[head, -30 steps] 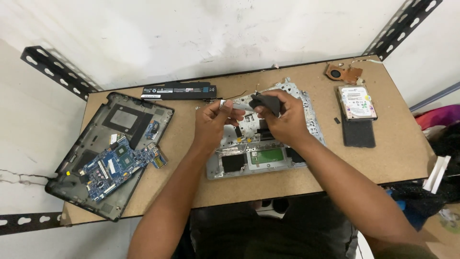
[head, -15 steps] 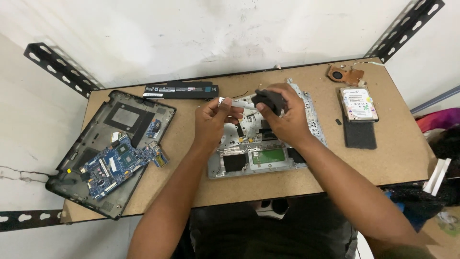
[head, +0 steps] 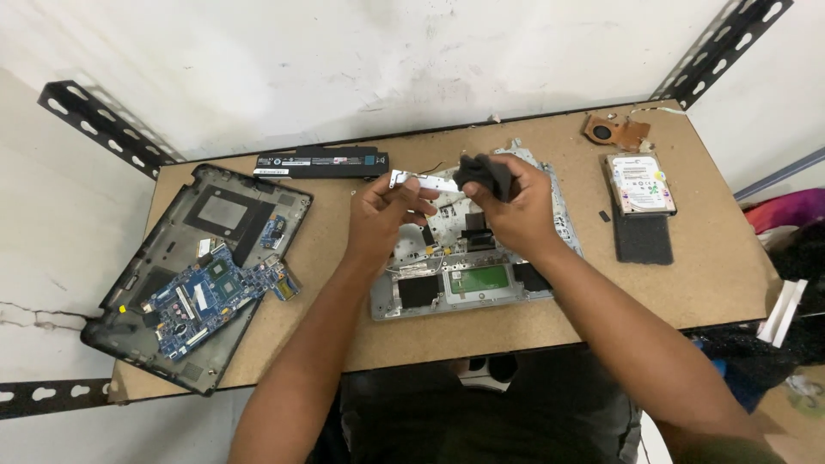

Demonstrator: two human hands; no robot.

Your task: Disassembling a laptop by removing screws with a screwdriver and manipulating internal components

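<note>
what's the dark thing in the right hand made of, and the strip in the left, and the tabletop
Dark wad in the right hand: probably soft cloth, matte and crumpled. Strip in the left hand: likely bare metal, silvery, flat, shiny. Tabletop: looks like fibreboard, tan, speckled, unvarnished.

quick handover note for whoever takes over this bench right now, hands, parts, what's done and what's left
Left hand: pinching a small silver metal bracket above the silver laptop palmrest frame.
Right hand: gripping a dark cloth against the bracket's end.
Done: black bottom case lies at left with the blue motherboard on it; battery, copper fan heatsink and hard drive lie apart on the table.
Left: palmrest frame carries small boards and cables.
</note>
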